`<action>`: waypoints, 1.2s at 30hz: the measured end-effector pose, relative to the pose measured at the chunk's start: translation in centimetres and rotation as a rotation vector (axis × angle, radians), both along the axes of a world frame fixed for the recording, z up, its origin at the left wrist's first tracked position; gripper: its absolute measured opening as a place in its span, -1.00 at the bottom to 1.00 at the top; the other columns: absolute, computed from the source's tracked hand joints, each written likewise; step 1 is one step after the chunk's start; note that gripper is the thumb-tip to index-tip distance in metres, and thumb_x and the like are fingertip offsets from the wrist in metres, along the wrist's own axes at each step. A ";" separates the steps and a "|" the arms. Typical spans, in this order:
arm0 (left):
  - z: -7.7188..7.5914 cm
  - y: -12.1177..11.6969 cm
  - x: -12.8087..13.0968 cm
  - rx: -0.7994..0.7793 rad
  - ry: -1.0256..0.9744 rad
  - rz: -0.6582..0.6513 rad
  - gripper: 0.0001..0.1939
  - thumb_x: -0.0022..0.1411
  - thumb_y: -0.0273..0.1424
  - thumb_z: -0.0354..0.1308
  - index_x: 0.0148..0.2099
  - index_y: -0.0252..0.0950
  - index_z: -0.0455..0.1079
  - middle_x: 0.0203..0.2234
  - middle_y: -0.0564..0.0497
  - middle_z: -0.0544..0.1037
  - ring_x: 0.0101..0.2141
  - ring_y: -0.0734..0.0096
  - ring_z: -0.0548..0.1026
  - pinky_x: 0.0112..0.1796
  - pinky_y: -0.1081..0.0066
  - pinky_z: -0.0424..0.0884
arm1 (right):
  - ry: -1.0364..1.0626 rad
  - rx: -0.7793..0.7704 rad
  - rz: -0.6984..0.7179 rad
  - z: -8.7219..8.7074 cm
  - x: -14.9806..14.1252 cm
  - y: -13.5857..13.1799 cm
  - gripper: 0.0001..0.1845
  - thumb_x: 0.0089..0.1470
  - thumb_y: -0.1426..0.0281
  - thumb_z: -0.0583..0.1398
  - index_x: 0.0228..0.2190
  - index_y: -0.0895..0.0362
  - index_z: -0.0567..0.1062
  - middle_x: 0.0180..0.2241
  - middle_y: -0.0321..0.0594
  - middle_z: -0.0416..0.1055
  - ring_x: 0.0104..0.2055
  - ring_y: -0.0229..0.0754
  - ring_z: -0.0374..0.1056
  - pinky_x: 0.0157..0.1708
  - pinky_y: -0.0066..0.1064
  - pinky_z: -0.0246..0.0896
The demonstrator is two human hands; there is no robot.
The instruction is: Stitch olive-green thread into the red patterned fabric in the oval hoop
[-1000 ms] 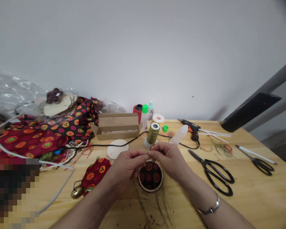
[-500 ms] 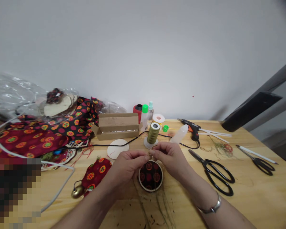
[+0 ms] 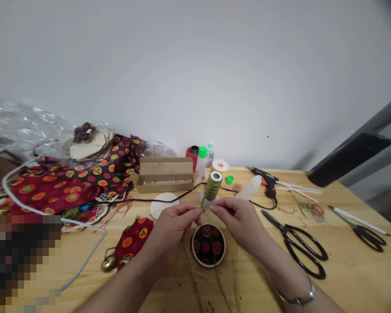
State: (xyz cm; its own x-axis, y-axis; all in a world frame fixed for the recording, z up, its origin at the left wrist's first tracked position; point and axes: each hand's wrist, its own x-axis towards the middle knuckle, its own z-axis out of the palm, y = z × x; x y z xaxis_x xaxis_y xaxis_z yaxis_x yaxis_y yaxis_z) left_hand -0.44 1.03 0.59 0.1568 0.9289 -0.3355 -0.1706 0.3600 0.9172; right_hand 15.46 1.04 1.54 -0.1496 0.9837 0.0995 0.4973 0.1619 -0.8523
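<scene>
At the lower centre of the frame, olive thread (image 3: 204, 211) is pinched between the closed left hand (image 3: 175, 224) and right hand (image 3: 239, 221) just above the fabric-covered disc (image 3: 208, 245), and is best kept taut while knotted.

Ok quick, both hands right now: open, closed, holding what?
Left hand: closed, fingertips pinching olive thread above the round fabric disc.
Right hand: closed, pinching the same thread.

Both forearms reach forward and converge at the middle. The left hand (image 3: 174, 226) and right hand (image 3: 239, 221) face each other, fingertips pinched and nearly touching. A bracelet circles the right wrist.
</scene>
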 end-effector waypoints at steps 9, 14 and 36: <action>-0.6 0.1 -0.2 -0.062 -0.145 0.017 -0.83 -0.01 -0.36 0.19 -0.50 -0.39 0.41 -0.76 0.18 0.26 -0.76 0.75 -0.02 -0.73 0.61 -0.15 | -0.314 0.358 0.274 -0.1 -1.7 -2.6 -0.78 0.09 0.46 0.03 -0.54 0.17 0.38 -0.56 -0.28 0.35 -0.51 -0.31 0.19 -0.50 -0.47 0.01; -0.9 0.4 -0.4 -0.173 -0.323 -0.004 -0.83 -0.02 -0.42 0.20 -0.55 -0.37 0.31 -0.74 0.16 0.31 -0.77 0.77 -0.06 -0.74 0.61 -0.20 | -0.643 0.692 0.551 -1.6 -2.6 -3.6 -0.86 0.00 0.59 0.05 -0.52 0.19 0.36 -0.53 -0.21 0.34 -0.49 -0.24 0.16 -0.52 -0.39 -0.01; 0.0 -0.6 0.3 -0.117 -0.227 -0.082 -0.84 -0.07 -0.37 0.26 -0.47 -0.39 0.46 -0.80 0.19 0.21 -0.76 0.75 0.09 -0.72 0.64 -0.09 | 0.632 -0.398 0.050 -1.0 -2.0 -0.6 -0.69 -0.15 0.25 0.26 -0.36 0.19 0.40 -0.63 -0.30 0.38 -0.59 -0.31 0.30 -0.57 -0.49 0.17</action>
